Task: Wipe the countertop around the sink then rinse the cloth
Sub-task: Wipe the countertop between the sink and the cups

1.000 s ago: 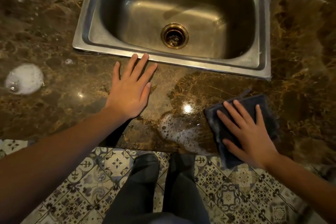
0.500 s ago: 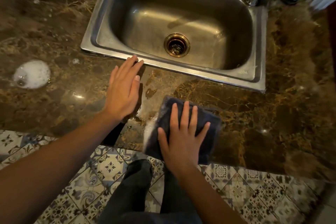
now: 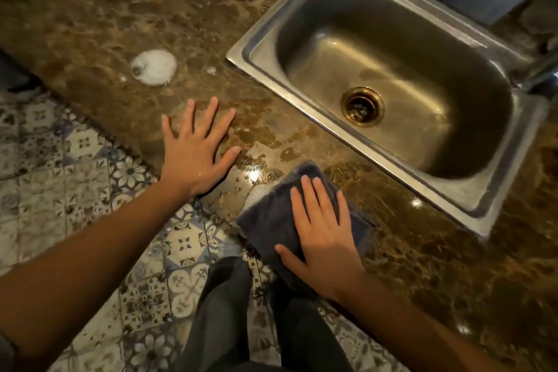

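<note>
Cloth (image 3: 271,220) lies flat under right hand (image 3: 323,238), palm pressing down.

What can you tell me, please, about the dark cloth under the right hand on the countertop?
The dark grey-blue fabric cloth looks soft and slightly fuzzy, folded into a rough rectangle. It lies flat on the brown marbled stone countertop, at its near edge in front of the stainless steel sink, apart from the rim. The right hand presses on it, palm down, fingers extended. A trace of white foam sits at its left edge. The left hand rests flat on the counter beside it, not touching.
</note>
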Demonstrator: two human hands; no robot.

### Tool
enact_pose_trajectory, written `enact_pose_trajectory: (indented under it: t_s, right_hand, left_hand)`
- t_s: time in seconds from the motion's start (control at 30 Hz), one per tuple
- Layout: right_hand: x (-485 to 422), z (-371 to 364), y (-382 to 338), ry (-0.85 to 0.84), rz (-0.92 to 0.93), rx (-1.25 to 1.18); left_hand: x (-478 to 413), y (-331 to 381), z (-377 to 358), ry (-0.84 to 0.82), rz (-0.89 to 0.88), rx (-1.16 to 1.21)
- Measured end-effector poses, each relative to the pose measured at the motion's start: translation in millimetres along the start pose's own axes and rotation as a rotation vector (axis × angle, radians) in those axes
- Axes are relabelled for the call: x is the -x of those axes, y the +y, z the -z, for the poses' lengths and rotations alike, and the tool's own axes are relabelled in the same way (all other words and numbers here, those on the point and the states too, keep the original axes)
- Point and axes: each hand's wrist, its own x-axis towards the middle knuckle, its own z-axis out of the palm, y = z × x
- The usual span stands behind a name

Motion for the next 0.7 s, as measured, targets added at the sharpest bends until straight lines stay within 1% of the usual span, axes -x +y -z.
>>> enact_pose_trajectory:
  t_s: [0.07, 0.2, 0.27, 0.3, 0.33, 0.37, 0.4, 0.43, 0.47, 0.5, 0.53, 0.6, 0.67, 0.7]
  right_hand:
    - [-8.9, -7.1, -1.5, -0.03, 0.026, 0.018]
    - [-30.8, -5.3, -13.5, -0.03, -0.04, 0.007]
    - [-44.9, -4.0, -23.0, -0.018, -0.041, -0.019]
    - [-52.8, -3.5, -28.1, -0.014, -0.048, -0.027]
    - [-61.1, -1.1, -33.8, -0.01, -0.06, -0.038]
    - [-69.7, 1.5, -39.8, -0.008, -0.079, -0.056]
    - [-78.4, 7.1, -45.8, -0.015, -0.101, -0.076]
    - [-85.1, 8.0, -49.8, -0.037, -0.122, -0.093]
    - [-89.3, 11.2, -51.1, -0.045, -0.132, -0.11]
    - [-91.1, 10.7, -47.5, -0.014, -0.122, -0.132]
    - [-90.4, 11.7, -39.6, 0.051, -0.09, -0.16]
    - [-82.8, 19.6, -10.4, 0.178, -0.017, -0.251]
    - [-78.4, 31.4, 29.0, 0.234, -0.007, -0.31]
    - [-81.5, 36.9, 48.4, 0.23, -0.046, -0.316]
  left_hand:
    - [-1.0, -2.1, 0.5, 0.022, 0.001, 0.004]
    - [-8.3, -1.8, 4.0, -0.024, 0.0, 0.074]
    - [-10.4, 2.9, 13.7, -0.078, 0.11, 0.242]
    - [-6.7, 7.1, 20.7, -0.05, 0.202, 0.377]
    - [2.1, 15.8, 28.5, 0.068, 0.299, 0.506]
    - [15.7, 31.4, 37.8, 0.248, 0.39, 0.638]
    - [32.3, 53.8, 47.1, 0.467, 0.451, 0.806]
    - [49.4, 81.7, 56.7, 0.653, 0.47, 1.005]
    - [62.9, 110.1, 61.7, 0.769, 0.459, 1.162]
    - [71.3, 135.5, 60.8, 0.79, 0.451, 1.2]
    - [74.1, 155.9, 57.9, 0.737, 0.456, 1.131]
    - [63.8, 176.0, 42.4, 0.555, 0.537, 0.915]
    - [48.4, 177.6, 24.4, 0.397, 0.661, 0.744]
    - [43.0, 178.9, 16.5, 0.35, 0.709, 0.695]
